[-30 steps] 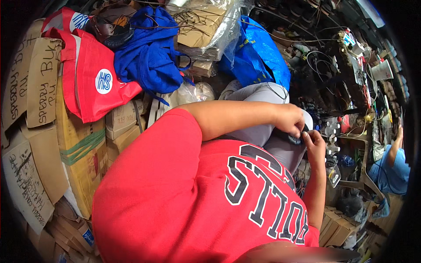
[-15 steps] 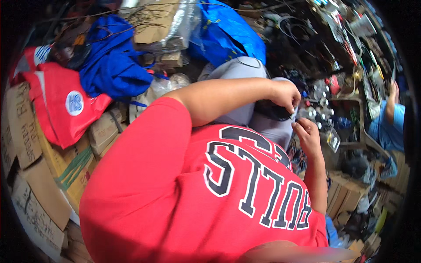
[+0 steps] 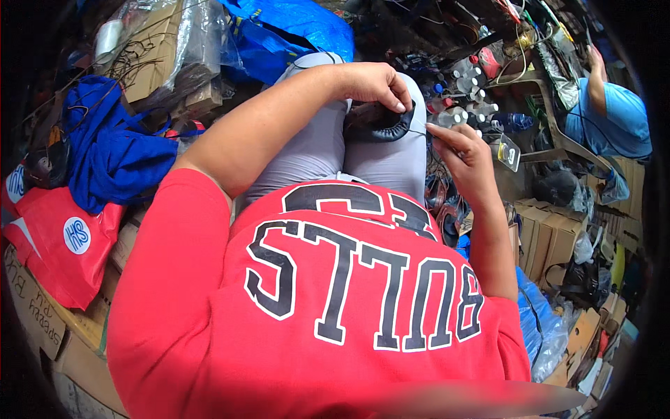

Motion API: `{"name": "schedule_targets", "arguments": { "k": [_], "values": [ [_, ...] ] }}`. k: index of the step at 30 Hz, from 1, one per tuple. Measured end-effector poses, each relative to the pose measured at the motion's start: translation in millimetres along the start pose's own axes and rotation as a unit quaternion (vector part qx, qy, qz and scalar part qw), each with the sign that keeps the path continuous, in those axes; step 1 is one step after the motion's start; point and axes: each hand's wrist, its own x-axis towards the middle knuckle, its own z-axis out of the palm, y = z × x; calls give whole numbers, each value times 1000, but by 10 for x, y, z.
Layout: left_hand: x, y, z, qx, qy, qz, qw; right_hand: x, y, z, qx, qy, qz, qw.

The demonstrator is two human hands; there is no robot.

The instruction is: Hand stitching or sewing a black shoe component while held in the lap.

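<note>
Seen in the head view, the right hand (image 3: 466,159) has been drawn away from the single dark gathered piece (image 3: 392,132) since a second ago, and both are shifted up and left. At upper centre, over the right one of two grey trouser legs (image 3: 382,162), the piece's edge is pinched by the left hand's thumb and fingers (image 3: 399,103). One thin dark thread (image 3: 419,131) is stretched across the narrow gap toward the right fingertips; how tightly it is gripped cannot be told. Several capped bottles (image 3: 465,84) are crowded at upper right. One red bag (image 3: 91,265) is seen at left, its contents hidden.
</note>
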Motion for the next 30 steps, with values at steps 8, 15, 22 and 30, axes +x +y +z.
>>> {"name": "schedule_targets", "arguments": {
  "k": [8, 15, 22, 30],
  "values": [
    [-29, 68, -5, 23, 1, -31, 999, 168, -39, 83, -23, -17, 27, 999],
    [23, 41, -27, 22, -25, -21, 999, 204, -77, 146, -76, -23, 10, 997],
    [158, -24, -54, 56, -55, 23, 997, 390, 307, 114, 20, -66, 2, 998],
    [180, -63, -96, 85, -77, 3, 993, 468, 642, 212, 260, -163, 96, 947]
  ]
}}
